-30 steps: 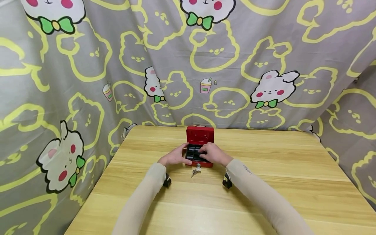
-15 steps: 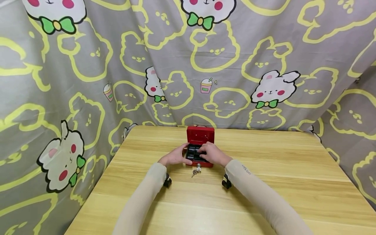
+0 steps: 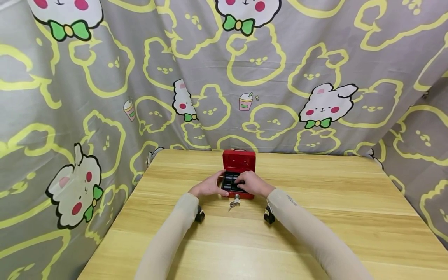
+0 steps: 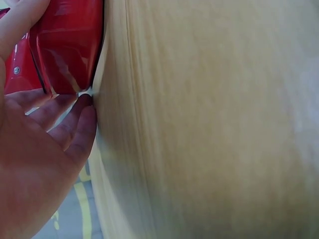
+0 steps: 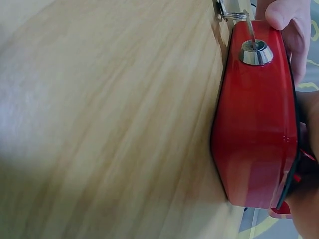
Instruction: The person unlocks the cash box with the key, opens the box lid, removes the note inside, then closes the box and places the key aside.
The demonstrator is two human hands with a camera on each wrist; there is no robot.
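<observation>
A small red cash box [image 3: 246, 196] stands on the table with its lid [image 3: 239, 161] raised toward the curtain. Inside lies a black compartment tray [image 3: 228, 178]. My left hand [image 3: 208, 186] holds the box's left side, thumb at the front corner; the left wrist view shows the other fingers along the red side [image 4: 67, 50]. Over the tray's right part, my right hand [image 3: 257, 184] reaches in with bent fingers; whether they pinch anything is hidden. A key sits in the silver lock [image 5: 256, 53] on the front, and another key [image 3: 231, 205] hangs on its ring.
The wooden table [image 3: 315, 217] stretches out to both sides and in front of the box. A grey patterned curtain [image 3: 210, 70] hangs behind the table and along its sides. Black wrist cameras [image 3: 199, 214] sit under both forearms.
My right hand shifts very slightly left, its fingers still inside the tray. The left hand keeps its place on the box, which stays put.
</observation>
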